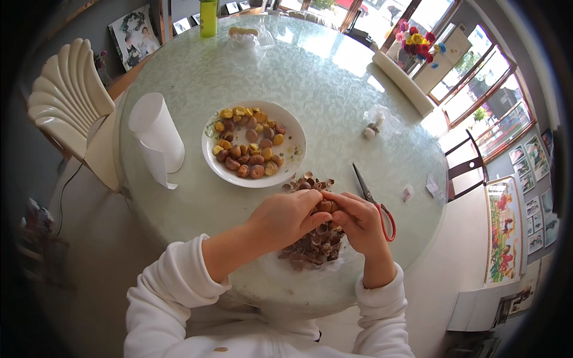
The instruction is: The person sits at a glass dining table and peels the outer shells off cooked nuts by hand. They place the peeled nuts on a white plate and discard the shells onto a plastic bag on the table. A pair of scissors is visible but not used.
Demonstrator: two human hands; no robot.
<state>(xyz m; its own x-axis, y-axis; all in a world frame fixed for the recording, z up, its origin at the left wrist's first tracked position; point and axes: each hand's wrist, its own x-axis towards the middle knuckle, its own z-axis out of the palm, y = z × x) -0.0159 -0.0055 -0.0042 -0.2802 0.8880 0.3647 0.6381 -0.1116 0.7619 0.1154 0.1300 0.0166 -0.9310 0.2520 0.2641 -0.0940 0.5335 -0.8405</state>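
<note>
Between the fingertips of my left hand (pixel 286 215) and my right hand (pixel 360 219) is a brown chestnut (pixel 327 206), partly covered by the fingers. Both hands are over a pile of broken chestnut shells (pixel 315 246) that lies on thin clear plastic at the near edge of the table. Beyond my left hand, a white plate (pixel 286 172) holds brown chestnuts (pixel 257 171) and yellow peeled ones (pixel 227 112). Scissors with red handles (pixel 388 222) lie just right of my right hand, their dark blades pointing away from me.
On the round glass-topped table (pixel 192 76) stand a white paper roll (pixel 161 134) at left and a yellow-green bottle (pixel 208 19) at the far edge. Crumpled plastic bags (pixel 380 117) and small wrappers (pixel 408 192) lie at right. A cream shell-backed chair (pixel 67 98) is at left.
</note>
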